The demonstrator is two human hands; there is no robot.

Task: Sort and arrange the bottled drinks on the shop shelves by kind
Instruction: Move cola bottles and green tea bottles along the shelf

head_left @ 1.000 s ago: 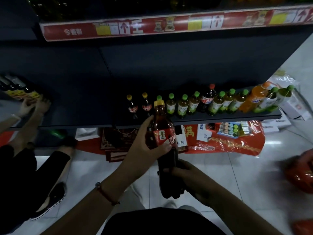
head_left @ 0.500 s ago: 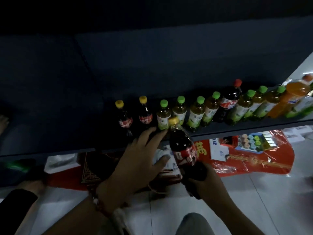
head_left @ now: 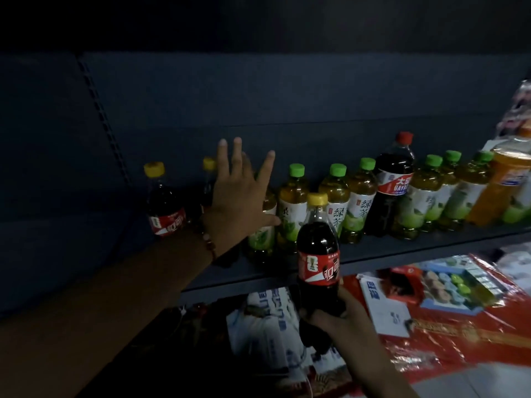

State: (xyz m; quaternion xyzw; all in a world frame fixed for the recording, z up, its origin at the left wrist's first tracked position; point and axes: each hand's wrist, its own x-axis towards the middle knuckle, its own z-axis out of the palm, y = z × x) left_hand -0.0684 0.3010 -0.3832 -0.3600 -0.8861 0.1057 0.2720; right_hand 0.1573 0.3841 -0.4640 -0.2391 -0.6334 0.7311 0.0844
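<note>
Down low, the right hand [head_left: 342, 317] grips a dark cola bottle [head_left: 318, 254] by its bottom part, fingers curled round it. The bottle has a yellow cap and a red label. It stands almost upright in the air, just in front of the front edge of the shelf [head_left: 373, 251] — not on it.

The left hand [head_left: 238, 196] reaches over the shelf with its fingers straight and spread wide. It holds nothing. Its thumb lies against a green tea bottle [head_left: 260, 234] at the left end of the tea row. A bead bracelet [head_left: 208, 242] sits on that wrist.

On the shelf, near its left end, stands another cola bottle with a yellow cap [head_left: 165, 202]. A second yellow cap [head_left: 209, 163] peeks out behind the left hand. To the right comes a row of green tea bottles with green caps [head_left: 333, 202], standing close together. A taller dark bottle with a red cap [head_left: 392, 182] stands in the middle of that row. More green tea bottles follow it, and an orange drink bottle [head_left: 505, 182] stands by the right end.

Under the shelf lie a shiny red packet [head_left: 459, 326] and some white bags [head_left: 264, 326] — the rest down there is too dark to tell.
</note>
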